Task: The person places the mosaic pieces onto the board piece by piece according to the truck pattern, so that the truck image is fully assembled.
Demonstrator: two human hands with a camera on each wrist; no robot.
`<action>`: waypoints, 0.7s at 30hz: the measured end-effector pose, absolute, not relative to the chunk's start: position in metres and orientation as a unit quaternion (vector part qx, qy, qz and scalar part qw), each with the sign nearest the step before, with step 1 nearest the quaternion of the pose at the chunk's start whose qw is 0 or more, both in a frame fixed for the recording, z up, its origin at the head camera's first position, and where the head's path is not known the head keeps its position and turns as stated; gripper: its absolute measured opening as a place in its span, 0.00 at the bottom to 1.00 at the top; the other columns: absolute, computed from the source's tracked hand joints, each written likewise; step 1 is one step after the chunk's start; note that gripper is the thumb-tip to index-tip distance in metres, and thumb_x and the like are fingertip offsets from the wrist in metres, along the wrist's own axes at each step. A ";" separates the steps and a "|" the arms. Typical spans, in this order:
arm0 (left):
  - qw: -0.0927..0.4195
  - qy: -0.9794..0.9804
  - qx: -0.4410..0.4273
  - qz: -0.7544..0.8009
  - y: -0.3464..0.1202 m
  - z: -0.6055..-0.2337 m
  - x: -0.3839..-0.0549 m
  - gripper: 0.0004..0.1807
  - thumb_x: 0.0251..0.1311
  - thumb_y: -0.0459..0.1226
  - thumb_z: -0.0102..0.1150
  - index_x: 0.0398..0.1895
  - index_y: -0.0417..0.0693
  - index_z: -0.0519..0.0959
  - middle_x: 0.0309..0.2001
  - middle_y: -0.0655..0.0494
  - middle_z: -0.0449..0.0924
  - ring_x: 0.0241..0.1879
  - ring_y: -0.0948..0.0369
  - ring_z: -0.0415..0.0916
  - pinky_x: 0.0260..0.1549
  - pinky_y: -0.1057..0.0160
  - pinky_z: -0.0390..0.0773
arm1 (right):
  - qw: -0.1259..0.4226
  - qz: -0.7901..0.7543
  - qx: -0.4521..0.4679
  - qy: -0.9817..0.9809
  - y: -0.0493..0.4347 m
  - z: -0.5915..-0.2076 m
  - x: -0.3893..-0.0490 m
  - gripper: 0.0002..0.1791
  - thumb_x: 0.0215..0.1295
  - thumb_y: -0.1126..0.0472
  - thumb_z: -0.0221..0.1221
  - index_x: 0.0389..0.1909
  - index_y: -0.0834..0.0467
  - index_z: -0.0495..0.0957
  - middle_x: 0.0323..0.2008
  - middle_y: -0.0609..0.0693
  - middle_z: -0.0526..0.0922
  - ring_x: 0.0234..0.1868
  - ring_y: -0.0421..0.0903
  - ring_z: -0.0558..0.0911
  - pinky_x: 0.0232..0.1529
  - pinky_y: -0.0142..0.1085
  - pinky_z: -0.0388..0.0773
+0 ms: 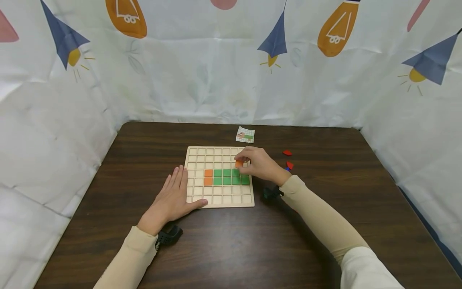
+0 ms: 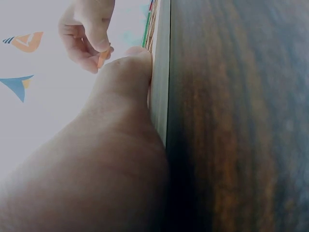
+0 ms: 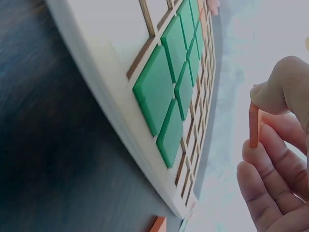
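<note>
A pale wooden grid board lies on the dark table. Two rows of green square tiles fill cells toward its right, with two orange tiles at their left end. My right hand pinches another orange square tile between thumb and fingertips, above the board's right part. My left hand lies flat along the board's left edge, fingers straight and thumb across the near left corner.
A small printed pattern card lies behind the board. Right of the board are red pieces and a blue piece, partly hidden by the right arm. A patterned curtain stands beyond the table.
</note>
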State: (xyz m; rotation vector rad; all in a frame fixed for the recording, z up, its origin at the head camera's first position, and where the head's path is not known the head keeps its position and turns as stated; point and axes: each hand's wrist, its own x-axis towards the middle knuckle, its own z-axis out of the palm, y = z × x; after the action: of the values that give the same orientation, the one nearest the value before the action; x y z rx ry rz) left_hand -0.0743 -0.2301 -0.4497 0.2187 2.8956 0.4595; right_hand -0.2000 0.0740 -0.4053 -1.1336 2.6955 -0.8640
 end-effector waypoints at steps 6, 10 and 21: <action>0.103 0.980 0.072 0.154 -0.230 -0.449 -0.073 0.73 0.57 0.79 0.48 0.83 0.32 0.36 0.85 0.35 0.29 0.85 0.39 0.32 0.82 0.36 0.42 | 0.049 -0.292 -0.377 0.878 0.064 -0.405 -0.201 0.16 0.65 0.61 0.64 0.53 0.59 0.86 0.48 0.50 0.85 0.46 0.46 0.84 0.48 0.38 0.85; 0.103 0.981 0.070 0.152 -0.230 -0.450 -0.074 0.73 0.56 0.80 0.48 0.83 0.33 0.36 0.85 0.35 0.29 0.85 0.39 0.32 0.83 0.36 0.42 | 0.048 -0.289 -0.382 0.876 0.059 -0.405 -0.203 0.17 0.67 0.60 0.65 0.54 0.59 0.86 0.47 0.50 0.85 0.46 0.45 0.83 0.49 0.38 0.84; 0.109 0.980 0.069 0.154 -0.230 -0.450 -0.074 0.73 0.56 0.79 0.49 0.83 0.34 0.35 0.85 0.37 0.28 0.85 0.41 0.30 0.83 0.37 0.41 | 0.044 -0.282 -0.391 0.875 0.041 -0.407 -0.211 0.17 0.66 0.59 0.67 0.54 0.59 0.86 0.46 0.52 0.85 0.46 0.48 0.85 0.49 0.39 0.84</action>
State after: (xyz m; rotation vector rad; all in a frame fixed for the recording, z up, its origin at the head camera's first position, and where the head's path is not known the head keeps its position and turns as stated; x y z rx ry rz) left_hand -0.0743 -0.2304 -0.4496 0.2018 2.8804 0.4532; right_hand -0.2106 0.0413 -0.4067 -1.1968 2.6744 -0.8626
